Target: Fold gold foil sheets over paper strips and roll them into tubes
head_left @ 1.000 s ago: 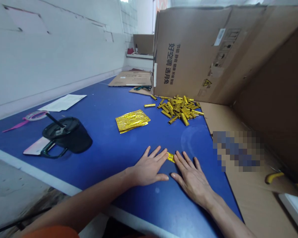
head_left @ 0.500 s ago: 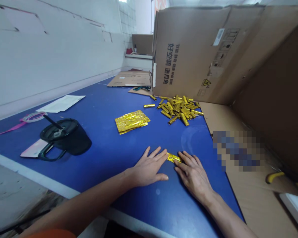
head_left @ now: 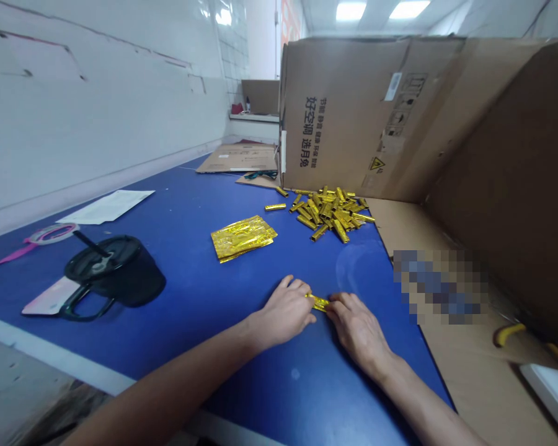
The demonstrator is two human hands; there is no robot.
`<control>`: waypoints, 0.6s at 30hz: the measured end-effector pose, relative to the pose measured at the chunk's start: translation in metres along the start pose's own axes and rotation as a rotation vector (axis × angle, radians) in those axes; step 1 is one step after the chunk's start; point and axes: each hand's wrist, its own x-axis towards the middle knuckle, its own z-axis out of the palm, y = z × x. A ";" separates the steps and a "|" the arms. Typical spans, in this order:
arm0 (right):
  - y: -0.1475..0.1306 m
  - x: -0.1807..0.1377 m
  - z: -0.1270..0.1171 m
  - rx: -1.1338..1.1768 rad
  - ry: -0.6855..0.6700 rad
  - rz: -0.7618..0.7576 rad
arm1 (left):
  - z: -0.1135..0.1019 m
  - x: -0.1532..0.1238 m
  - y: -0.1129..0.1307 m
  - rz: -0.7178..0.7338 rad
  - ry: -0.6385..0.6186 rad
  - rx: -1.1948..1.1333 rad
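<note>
A narrow folded strip of gold foil paper (head_left: 320,303) lies low over the blue table between my hands. My left hand (head_left: 286,311) has its fingers curled at the strip's left end. On the other end, my right hand (head_left: 359,328) closes with thumb and fingers, and the fingertips partly hide the foil. Farther off, a flat stack of gold foil sheets (head_left: 242,238) rests on the table. Beyond it to the right is a heaped pile of rolled gold foil tubes (head_left: 330,214), and a single gold tube (head_left: 275,207) lies left of the pile.
A dark lidded mug with a straw (head_left: 116,272) stands at left, near a tape roll (head_left: 56,233) and a white paper sheet (head_left: 106,207). A large cardboard box (head_left: 344,124) rises behind the pile. Cardboard (head_left: 446,347) lines the right side, with a blurred patch on it.
My flat, spread fingers have curled in and taken hold of the strip's two ends. The strip looks narrower and slightly turned. The camera view has tilted up a little.
</note>
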 end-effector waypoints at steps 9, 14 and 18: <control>0.003 0.023 -0.014 0.057 -0.133 0.112 | 0.011 0.009 -0.011 -0.136 0.049 -0.170; 0.008 0.024 -0.009 0.119 -0.147 0.148 | 0.011 0.008 -0.011 -0.189 0.057 -0.215; 0.007 0.022 -0.010 0.108 -0.148 0.135 | 0.011 0.009 -0.011 -0.219 0.039 -0.195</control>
